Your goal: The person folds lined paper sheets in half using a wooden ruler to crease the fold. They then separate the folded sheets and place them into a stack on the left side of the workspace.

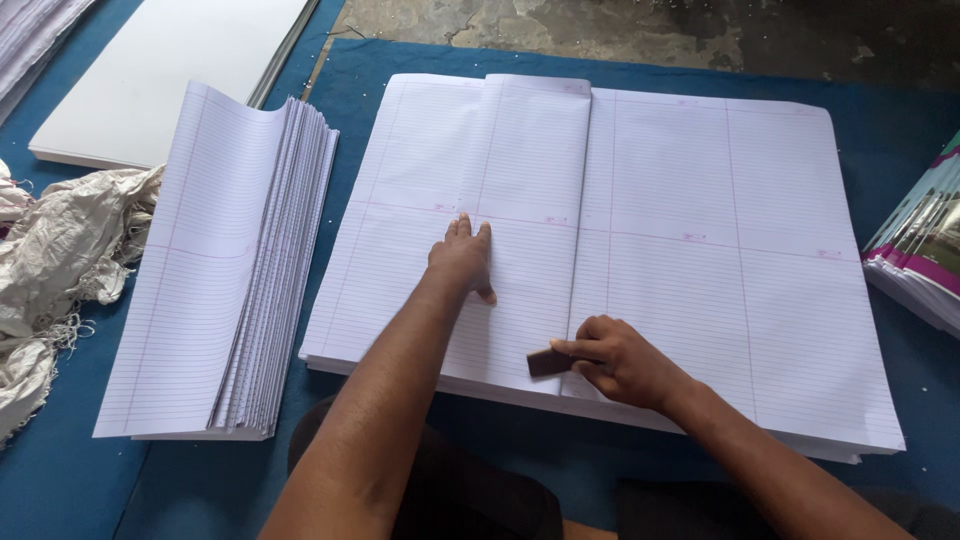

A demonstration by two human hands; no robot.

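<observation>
The left hand lies flat, palm down, on a folded ruled sheet, its fingers extended and held close together. This folded sheet covers the left half of a large stack of ruled paper, and its folded edge runs down the middle of the stack. The right hand rests at the near end of that folded edge; its fingers pinch a small dark block and hold it against the paper. The large stack sits on a blue mat directly ahead of the person. To the left, just beside the large stack, lies a separate pile of folded ruled sheets. Farther left is a heap of crumpled white cloth, with a plain white board beyond it. At the right edge, a stack of coloured printed covers is partly visible.
</observation>
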